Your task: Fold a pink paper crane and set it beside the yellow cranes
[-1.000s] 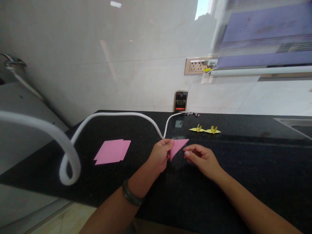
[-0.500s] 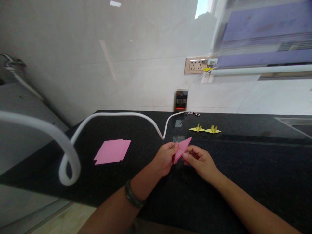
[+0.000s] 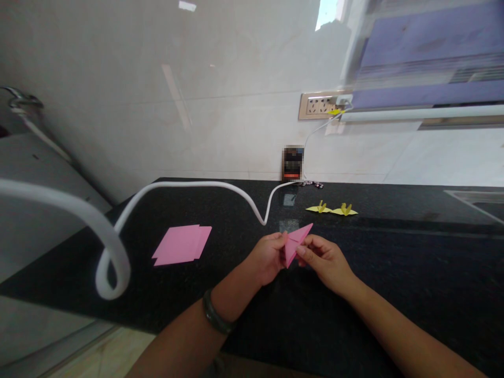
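A folded pink paper point(image 3: 297, 240), shaped like a pointed triangle, is held just above the black counter point(image 3: 394, 273) near its middle. My left hand point(image 3: 268, 257) pinches its left side. From the right, my right hand point(image 3: 325, 260) grips its lower edge with thumb and fingers. The paper's tip points up and to the right. A dark bracelet sits on my left wrist.
A small stack of pink paper sheets point(image 3: 181, 244) lies to the left. Two yellow folded paper cranes point(image 3: 331, 209) rest behind my hands. A thick white cable point(image 3: 118, 231) loops across the counter's left side. A blurred small device point(image 3: 293, 164) leans on the wall below a socket strip point(image 3: 325, 106).
My right hand moved left and took hold of the pink paper. The paper tilted and shifted slightly right, its tip now higher.
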{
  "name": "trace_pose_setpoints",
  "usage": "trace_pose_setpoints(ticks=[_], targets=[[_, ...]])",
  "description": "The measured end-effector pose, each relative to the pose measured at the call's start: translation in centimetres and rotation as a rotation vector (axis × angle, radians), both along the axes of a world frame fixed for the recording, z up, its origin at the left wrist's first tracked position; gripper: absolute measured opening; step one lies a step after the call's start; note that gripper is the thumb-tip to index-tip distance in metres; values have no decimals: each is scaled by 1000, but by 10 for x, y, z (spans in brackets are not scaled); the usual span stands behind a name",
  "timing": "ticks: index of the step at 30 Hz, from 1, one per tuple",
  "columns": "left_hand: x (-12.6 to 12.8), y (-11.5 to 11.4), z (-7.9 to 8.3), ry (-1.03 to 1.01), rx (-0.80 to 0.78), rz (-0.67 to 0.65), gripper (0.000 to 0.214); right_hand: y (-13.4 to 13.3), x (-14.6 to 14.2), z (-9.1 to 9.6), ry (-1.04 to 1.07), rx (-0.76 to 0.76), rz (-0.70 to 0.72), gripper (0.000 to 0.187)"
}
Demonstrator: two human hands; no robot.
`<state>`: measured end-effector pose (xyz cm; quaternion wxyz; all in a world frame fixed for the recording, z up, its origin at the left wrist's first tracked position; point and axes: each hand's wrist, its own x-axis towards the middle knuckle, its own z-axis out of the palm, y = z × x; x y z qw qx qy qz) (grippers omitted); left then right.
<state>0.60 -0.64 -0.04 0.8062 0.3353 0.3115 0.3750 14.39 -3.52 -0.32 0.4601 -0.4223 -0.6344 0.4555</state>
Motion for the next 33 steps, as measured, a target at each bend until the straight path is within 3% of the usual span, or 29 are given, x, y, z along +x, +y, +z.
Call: trace_pose_setpoints(ticks=[16,21,27,33], targets=[[-1,3,-5,-19,22,-2,24,1,1,-2,28,-30,-8,16],[-2,1,-6,177,174,92,27,6,3,-8,61,-65,-93,15],[0,-5,-3,388,381,74,32,10,8,-10,32,-39,-167,13],[3,-4,1,412,194,38,47,13,15,-12,-118,84,-219,12]])
